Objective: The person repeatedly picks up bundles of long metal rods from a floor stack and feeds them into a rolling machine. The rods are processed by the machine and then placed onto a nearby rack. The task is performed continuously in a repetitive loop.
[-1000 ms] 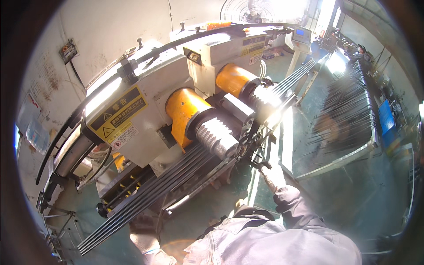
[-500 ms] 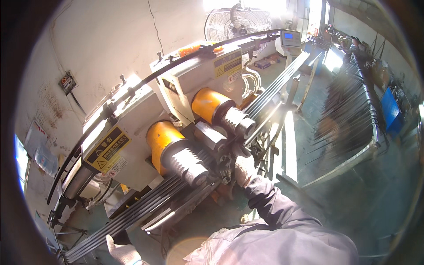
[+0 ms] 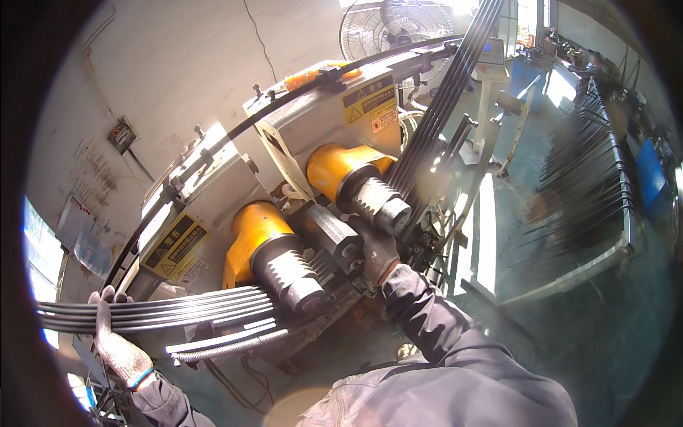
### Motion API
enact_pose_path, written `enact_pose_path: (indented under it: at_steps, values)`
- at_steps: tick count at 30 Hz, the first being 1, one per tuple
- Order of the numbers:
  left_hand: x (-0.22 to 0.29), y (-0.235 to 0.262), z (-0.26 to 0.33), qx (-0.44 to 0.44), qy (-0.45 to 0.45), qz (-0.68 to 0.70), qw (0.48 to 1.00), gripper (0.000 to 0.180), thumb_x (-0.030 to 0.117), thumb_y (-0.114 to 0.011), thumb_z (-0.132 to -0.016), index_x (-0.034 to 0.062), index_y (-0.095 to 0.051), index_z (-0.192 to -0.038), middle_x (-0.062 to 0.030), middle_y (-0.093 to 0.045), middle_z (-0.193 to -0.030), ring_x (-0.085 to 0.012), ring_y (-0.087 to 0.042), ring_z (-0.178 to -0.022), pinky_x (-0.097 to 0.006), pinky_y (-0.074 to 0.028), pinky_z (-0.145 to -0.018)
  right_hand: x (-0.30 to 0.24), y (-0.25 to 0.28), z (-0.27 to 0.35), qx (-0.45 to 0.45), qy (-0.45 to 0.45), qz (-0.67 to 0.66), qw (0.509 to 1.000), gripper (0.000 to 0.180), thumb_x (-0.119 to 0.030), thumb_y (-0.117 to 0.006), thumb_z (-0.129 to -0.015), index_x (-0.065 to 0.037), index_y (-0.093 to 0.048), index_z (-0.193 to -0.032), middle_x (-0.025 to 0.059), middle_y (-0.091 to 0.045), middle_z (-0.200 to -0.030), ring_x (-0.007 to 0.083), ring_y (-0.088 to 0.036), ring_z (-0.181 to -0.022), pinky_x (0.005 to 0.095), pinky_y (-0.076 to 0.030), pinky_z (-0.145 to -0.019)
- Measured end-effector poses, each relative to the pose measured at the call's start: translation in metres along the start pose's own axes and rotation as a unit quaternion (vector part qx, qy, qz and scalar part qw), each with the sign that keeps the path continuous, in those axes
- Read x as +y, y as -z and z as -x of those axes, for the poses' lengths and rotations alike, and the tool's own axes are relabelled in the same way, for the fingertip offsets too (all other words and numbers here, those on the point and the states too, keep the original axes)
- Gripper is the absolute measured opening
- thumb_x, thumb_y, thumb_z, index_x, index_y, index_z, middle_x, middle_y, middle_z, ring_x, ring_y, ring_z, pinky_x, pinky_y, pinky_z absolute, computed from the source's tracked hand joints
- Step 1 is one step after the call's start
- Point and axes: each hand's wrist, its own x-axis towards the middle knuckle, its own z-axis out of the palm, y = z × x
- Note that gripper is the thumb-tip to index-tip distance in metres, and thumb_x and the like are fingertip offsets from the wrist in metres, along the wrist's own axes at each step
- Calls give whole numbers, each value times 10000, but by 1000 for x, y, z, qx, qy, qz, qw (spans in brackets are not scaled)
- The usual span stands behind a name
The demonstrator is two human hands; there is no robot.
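Note:
Several long, dark metal bars (image 3: 206, 307) lie side by side across a machine with two yellow-collared, ridged rollers (image 3: 288, 274). My left hand (image 3: 119, 345), in a pale knitted glove, grips the bars from below near their left end, with fingertips showing above them. Between the two rollers, beside a hexagonal metal block (image 3: 329, 228), my gloved right hand (image 3: 377, 255) is curled at the middle of the bars; its fingertips are hidden. Past the right roller (image 3: 373, 199), the bars slant up toward the top of the view.
White machine housings (image 3: 284, 142) with yellow warning labels stand behind the rollers. A curved black tube (image 3: 267, 110) runs over them. A control box (image 3: 491, 51) and a large fan (image 3: 395, 32) are at the back. On the right, a rack (image 3: 615, 164) holds many thin dark rods.
The bars have risen at both ends, the left end swinging up with my left hand. My right hand has moved slightly up and left, between the rollers.

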Motion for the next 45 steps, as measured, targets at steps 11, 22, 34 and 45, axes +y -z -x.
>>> enact_pose_path:
  at_steps: [11, 22, 34, 45]
  values:
    - [49, -146, 27, -133, -12, -78, 988, 171, 120, -684, -1086, 55, -758, -1225, -98, -759, -1028, -188, -753, -904, -318, -616, -842, 16, 23, -17, -32, 86, 138, 986, 365, -241, -768, -1040, -23, -744, -1332, 56, -768, -1188, 165, -739, -993, 360, -600, -820]
    - [34, -203, 26, -336, -337, -353, 806, 194, 163, -684, -1116, 9, -772, -1196, -85, -775, -935, -164, -745, -864, -295, -584, -765, 37, 34, -29, -66, 192, 176, 963, 406, -257, -784, -1030, -35, -738, -1366, 59, -745, -1243, 182, -690, -1117, 369, -550, -975]
    - [19, -199, 19, -358, -296, -264, 845, 348, 138, -696, -1099, -18, -629, -1403, -65, -721, -947, -137, -722, -874, -299, -591, -775, 30, 32, -24, -47, 194, 193, 961, 406, -264, -801, -986, -37, -748, -1318, 57, -733, -1223, 185, -671, -1103, 375, -530, -965]
    - [19, -199, 18, -363, -307, -267, 838, 353, 128, -689, -1084, -39, -623, -1389, -83, -724, -978, -150, -731, -871, -307, -594, -798, 29, 30, -24, -49, 209, 211, 954, 338, -263, -793, -986, -33, -778, -1233, 47, -743, -1119, 157, -683, -982, 358, -540, -861]
